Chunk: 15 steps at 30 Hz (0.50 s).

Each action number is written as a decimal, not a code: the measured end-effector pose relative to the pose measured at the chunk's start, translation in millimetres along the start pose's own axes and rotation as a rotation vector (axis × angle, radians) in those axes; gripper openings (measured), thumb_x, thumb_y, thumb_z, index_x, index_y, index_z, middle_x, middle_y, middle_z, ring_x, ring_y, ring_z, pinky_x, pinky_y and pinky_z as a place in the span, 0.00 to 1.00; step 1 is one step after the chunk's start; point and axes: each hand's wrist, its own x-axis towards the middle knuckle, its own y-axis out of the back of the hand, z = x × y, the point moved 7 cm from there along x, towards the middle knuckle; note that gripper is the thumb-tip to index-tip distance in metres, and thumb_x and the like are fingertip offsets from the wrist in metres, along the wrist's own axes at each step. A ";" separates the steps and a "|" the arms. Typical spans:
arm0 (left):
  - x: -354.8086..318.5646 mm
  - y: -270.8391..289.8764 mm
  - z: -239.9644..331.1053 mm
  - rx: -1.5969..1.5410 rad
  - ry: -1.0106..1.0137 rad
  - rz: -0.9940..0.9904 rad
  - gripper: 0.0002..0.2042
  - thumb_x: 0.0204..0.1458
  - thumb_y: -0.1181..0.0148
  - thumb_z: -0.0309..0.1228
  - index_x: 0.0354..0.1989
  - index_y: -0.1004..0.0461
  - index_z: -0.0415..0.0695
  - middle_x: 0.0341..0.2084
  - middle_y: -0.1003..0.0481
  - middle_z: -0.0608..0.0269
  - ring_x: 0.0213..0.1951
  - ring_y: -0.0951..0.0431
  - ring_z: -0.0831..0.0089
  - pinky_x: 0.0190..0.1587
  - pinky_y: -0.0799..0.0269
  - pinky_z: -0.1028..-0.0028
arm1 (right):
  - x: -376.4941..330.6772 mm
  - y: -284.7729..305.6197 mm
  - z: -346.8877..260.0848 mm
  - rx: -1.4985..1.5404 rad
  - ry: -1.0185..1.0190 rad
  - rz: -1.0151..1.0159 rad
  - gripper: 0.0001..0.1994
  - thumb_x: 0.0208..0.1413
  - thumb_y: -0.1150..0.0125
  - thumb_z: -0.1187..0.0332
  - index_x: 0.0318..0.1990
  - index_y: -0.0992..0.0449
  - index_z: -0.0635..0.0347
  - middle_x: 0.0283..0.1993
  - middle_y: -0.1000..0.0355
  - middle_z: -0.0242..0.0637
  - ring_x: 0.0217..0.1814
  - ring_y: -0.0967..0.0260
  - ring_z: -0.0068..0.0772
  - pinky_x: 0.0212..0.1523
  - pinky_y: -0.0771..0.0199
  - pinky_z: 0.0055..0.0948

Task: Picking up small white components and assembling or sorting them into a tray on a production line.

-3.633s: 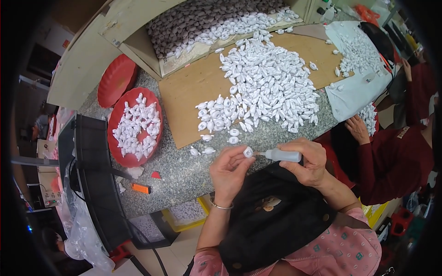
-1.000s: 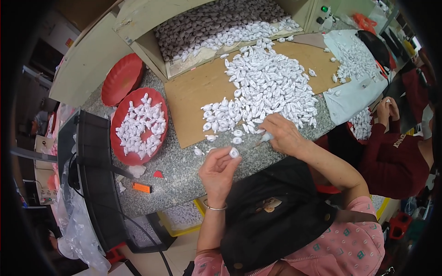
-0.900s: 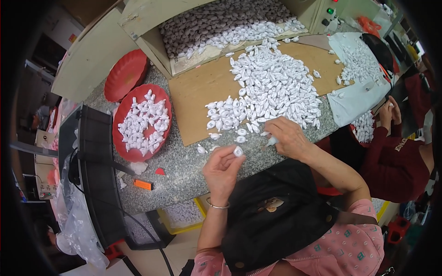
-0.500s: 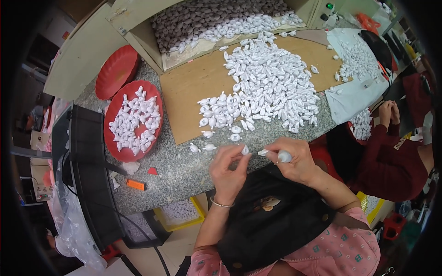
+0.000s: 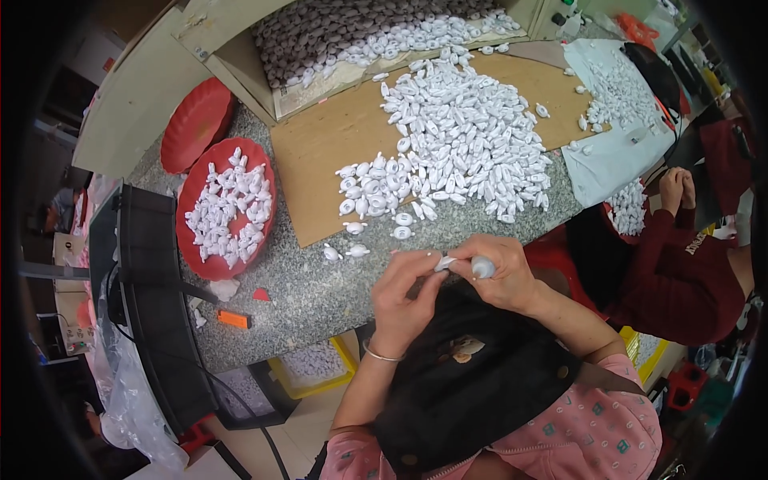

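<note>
Grey counter (image 5: 320,292), white piece (image 5: 445,262) in left fingertips (image 5: 437,279), long axis slanting rightward

A white piece (image 5: 445,262) is held beside a bottle (image 5: 482,268).

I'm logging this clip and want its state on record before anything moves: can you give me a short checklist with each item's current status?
1. Left hand has a grip on the white piece: ok, pinched at the fingertips.
2. Bottle secured: ok, held in the right hand.
3. One hand free: not ok, both are occupied, with their fingertips meeting at the piece.
4. Bottle's tip clear of the piece: cannot tell, the tip is out of sight.
5. Hands clear of the pile: ok, both are apart from it.
6. Co-worker's hands out of the way: ok, well off to the right.
</note>
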 end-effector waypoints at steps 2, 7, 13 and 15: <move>-0.5 -5.9 -14.0 -0.382 0.199 -0.174 0.12 0.45 0.40 0.13 0.38 0.24 0.37 0.36 0.25 0.57 0.36 0.23 0.73 0.41 0.27 0.76 | -1.2 1.7 2.6 0.067 -0.007 -0.026 0.07 0.43 0.34 0.79 0.32 0.24 0.63 0.26 0.27 0.40 0.25 0.28 0.38 0.25 0.31 0.29; -16.1 -5.1 -27.8 -0.792 0.510 -0.148 0.11 0.47 0.42 0.13 0.39 0.25 0.35 0.38 0.26 0.56 0.40 0.25 0.74 0.43 0.28 0.77 | -2.7 -3.6 -16.9 0.074 0.160 -0.052 0.06 0.44 0.36 0.79 0.31 0.25 0.62 0.26 0.28 0.37 0.25 0.28 0.36 0.23 0.31 0.29; -13.8 -1.5 -20.3 -0.719 0.402 -0.203 0.09 0.46 0.40 0.13 0.36 0.25 0.34 0.37 0.27 0.55 0.39 0.25 0.74 0.42 0.28 0.77 | -6.6 -8.5 -13.5 0.158 0.166 -0.042 0.07 0.43 0.36 0.80 0.31 0.25 0.63 0.26 0.28 0.37 0.25 0.29 0.36 0.24 0.31 0.29; -13.7 0.0 -20.2 -0.713 0.393 -0.208 0.08 0.46 0.40 0.13 0.36 0.25 0.34 0.38 0.27 0.55 0.39 0.25 0.73 0.42 0.28 0.77 | -5.8 -10.8 -15.7 0.147 0.184 -0.031 0.07 0.42 0.36 0.80 0.31 0.25 0.63 0.26 0.28 0.38 0.25 0.29 0.36 0.24 0.31 0.29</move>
